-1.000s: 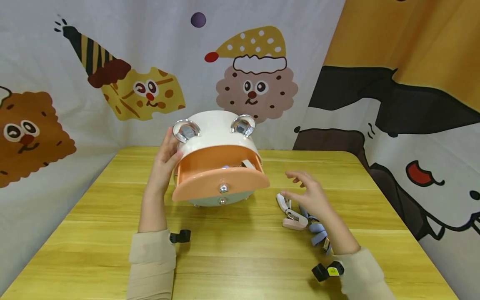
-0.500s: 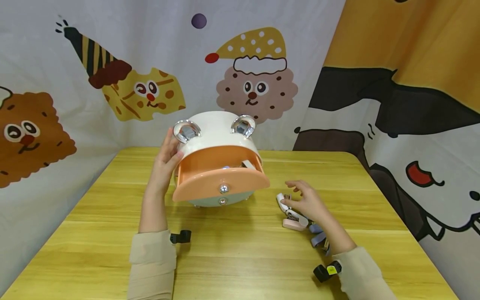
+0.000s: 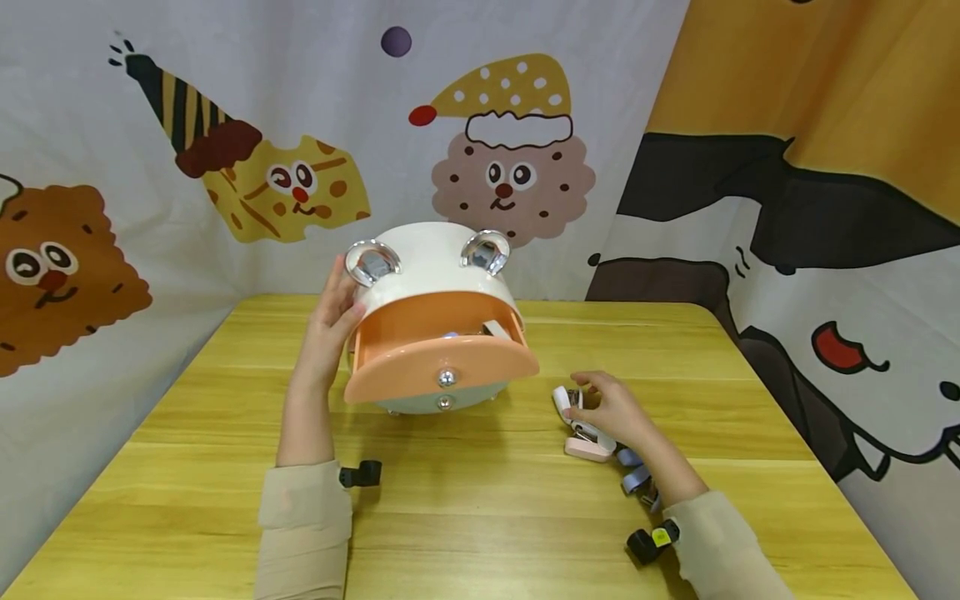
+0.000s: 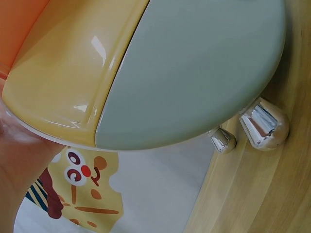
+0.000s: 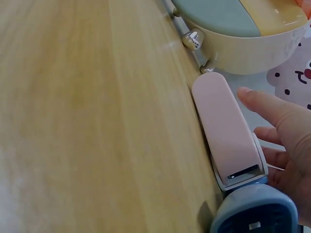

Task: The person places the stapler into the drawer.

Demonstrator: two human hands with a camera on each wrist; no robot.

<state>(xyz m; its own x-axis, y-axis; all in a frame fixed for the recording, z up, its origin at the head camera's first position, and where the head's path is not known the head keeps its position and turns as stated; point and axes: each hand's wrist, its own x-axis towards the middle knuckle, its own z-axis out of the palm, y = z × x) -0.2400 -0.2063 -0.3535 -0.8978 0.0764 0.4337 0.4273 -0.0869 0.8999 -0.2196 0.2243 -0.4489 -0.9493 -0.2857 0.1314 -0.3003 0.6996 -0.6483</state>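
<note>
A white clock-shaped drawer box [image 3: 438,258] stands on the table with its orange top drawer [image 3: 442,367] pulled out. My left hand [image 3: 330,325] grips the box's left side, thumb near the front edge and fingers mostly hidden. To the right lie small staplers: a white one [image 3: 561,404], a pink-and-white one [image 3: 588,448] and blue ones [image 3: 636,477], partly under my right forearm. My right hand [image 3: 611,408] is over the white stapler, its thumb and index finger apart on either side. In the right wrist view, the thumb is beside the pink stapler [image 5: 226,126].
A white piece [image 3: 495,328] and a bit of something blue show inside the drawer. Yellow [image 4: 73,82] and green [image 4: 189,73] fronts sit below it, above shiny metal feet [image 4: 265,124]. A printed curtain [image 3: 315,50] hangs behind the wooden table [image 3: 450,533].
My right hand has come down toward the white stapler, and the gap between thumb and index finger has narrowed. The left hand and the drawer box stay put.
</note>
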